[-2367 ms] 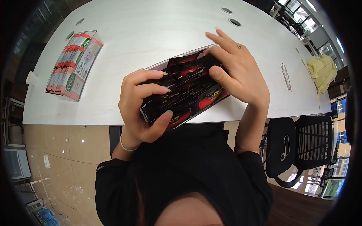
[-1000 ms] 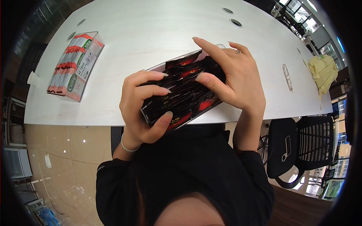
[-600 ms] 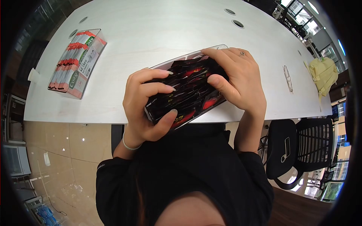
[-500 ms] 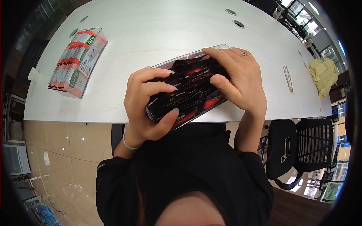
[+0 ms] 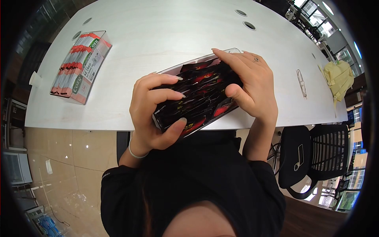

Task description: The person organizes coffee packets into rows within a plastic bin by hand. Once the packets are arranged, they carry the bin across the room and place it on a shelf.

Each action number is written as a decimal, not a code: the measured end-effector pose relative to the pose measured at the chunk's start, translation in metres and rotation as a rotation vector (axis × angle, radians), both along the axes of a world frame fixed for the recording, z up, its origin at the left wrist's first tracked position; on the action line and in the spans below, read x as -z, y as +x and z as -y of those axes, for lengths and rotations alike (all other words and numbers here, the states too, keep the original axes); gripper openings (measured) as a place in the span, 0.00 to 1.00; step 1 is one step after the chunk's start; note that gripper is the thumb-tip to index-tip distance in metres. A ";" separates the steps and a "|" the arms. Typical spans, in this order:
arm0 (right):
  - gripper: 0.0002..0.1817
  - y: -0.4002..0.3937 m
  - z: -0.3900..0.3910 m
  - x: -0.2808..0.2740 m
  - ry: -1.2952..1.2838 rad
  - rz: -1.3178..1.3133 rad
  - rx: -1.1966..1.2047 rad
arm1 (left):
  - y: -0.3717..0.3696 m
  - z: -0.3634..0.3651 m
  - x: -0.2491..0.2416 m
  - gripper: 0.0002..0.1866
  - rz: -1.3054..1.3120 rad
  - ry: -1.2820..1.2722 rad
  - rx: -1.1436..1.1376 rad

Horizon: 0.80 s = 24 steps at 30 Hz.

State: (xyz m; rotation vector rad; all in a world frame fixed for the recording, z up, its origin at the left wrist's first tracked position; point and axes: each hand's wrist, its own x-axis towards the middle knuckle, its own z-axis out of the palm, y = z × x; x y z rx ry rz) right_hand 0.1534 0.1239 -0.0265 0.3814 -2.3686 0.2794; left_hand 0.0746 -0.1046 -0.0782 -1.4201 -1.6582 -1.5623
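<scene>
A clear plastic box [image 5: 187,61] packed with a row of shiny black-and-red packets [image 5: 203,89] sits slanted at the front edge of the table. My left hand [image 5: 148,104] curls around its left end, with fingertips resting on the packets and the thumb at the near side. At the right end, my right hand [image 5: 254,85] wraps over the box, its fingers along the far rim and its thumb above the packets. The palms hide both ends of the box.
On the white table [image 5: 138,35], a second clear box [image 5: 107,46] of red-and-white packets stands at left. To the right lie a thin whitish object [image 5: 302,83] and a yellow bag [image 5: 337,79]. A black chair [image 5: 294,158] is at right. Round holes pierce the tabletop.
The fingers of both hands have shifted slightly on the box. My right thumb has lifted a little off the packets, and more of the black packets shows between the hands.
</scene>
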 end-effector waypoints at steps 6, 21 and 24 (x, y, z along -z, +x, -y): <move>0.48 -0.001 -0.011 -0.002 -0.016 -0.330 -0.064 | -0.001 0.000 0.003 0.20 -0.014 0.000 0.007; 0.51 0.002 -0.007 0.006 0.024 -0.212 0.046 | 0.000 -0.004 0.009 0.27 0.040 0.052 0.015; 0.52 0.003 0.000 0.008 0.064 0.043 0.167 | -0.001 -0.002 0.009 0.29 0.048 0.038 0.007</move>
